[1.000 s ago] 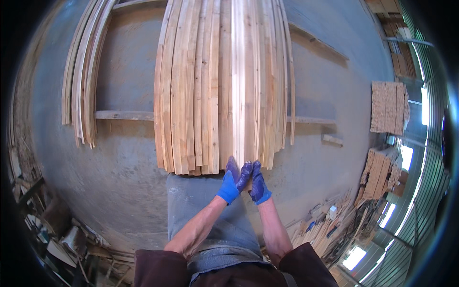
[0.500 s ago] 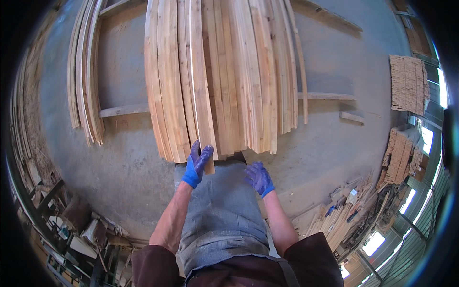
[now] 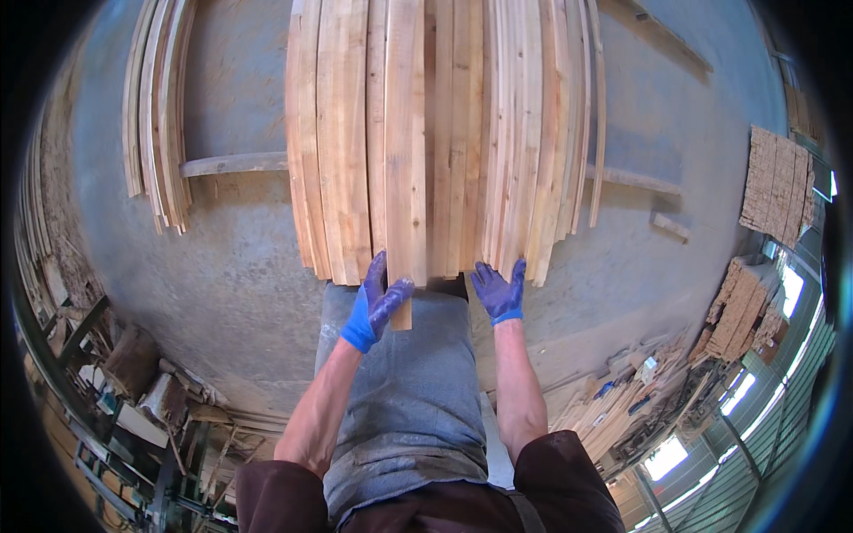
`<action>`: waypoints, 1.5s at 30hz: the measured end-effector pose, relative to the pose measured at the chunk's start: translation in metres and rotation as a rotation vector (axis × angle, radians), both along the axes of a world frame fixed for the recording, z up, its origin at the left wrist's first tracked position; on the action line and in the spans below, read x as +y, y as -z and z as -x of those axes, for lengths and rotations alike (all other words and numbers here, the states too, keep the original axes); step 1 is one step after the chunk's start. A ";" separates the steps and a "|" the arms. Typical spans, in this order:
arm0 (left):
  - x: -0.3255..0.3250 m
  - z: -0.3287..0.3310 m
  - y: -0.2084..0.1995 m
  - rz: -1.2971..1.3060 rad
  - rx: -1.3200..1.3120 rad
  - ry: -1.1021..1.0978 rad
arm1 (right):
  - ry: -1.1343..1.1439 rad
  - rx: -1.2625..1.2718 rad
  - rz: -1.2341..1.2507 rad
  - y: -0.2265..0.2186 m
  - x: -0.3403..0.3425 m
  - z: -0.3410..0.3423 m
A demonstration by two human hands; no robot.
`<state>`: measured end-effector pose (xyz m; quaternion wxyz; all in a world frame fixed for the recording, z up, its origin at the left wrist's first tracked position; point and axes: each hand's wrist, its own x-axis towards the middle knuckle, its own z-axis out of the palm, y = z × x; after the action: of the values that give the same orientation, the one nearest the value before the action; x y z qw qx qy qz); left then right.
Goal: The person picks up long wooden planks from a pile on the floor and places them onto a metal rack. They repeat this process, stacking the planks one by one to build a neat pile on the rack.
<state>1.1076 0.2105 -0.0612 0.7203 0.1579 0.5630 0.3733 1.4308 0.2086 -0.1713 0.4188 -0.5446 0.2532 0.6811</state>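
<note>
A wide stack of long, pale wooden boards (image 3: 346,160) runs away from me, its near ends just in front of my apron. My left hand (image 3: 378,302), in a blue and purple glove, is closed around the near end of one board (image 3: 407,195), thumb across its top and fingers along its left side. The tip of that board sticks out past its neighbours, below my thumb. To the right, my gloved right hand (image 3: 499,291) is open with thumb and fingers spread, at the near ends of other boards. Whether its fingertips touch them is hard to tell.
A smaller bundle of thin strips (image 3: 158,115) lies at the left. Wooden crosspieces (image 3: 235,164) rest on the concrete floor. Stacked timber (image 3: 777,186) stands at the far right, with a pile of loose offcuts (image 3: 613,391) nearer. A metal frame (image 3: 84,333) is at lower left.
My right hand has moved forward and up to the board ends, its fingers spreading. The left hand keeps its hold on the same board. The whole view has shifted slightly.
</note>
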 end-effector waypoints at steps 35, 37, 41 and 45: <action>-0.132 0.004 0.004 0.009 0.153 0.172 | -0.853 -0.231 -0.065 0.019 -0.064 -0.106; -0.139 0.004 0.018 -0.005 0.212 0.188 | -0.785 -0.230 -0.093 0.015 -0.059 -0.098; -0.128 0.015 0.019 0.073 0.048 0.106 | -0.802 -0.260 -0.087 0.009 -0.056 -0.089; -0.131 0.021 0.021 0.025 0.146 0.147 | -0.816 -0.275 -0.078 0.014 -0.056 -0.095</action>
<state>1.0864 0.0794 -0.0825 0.7047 0.2164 0.6056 0.2998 1.5254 0.1526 -0.1850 0.1654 -0.6695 -0.0671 0.7211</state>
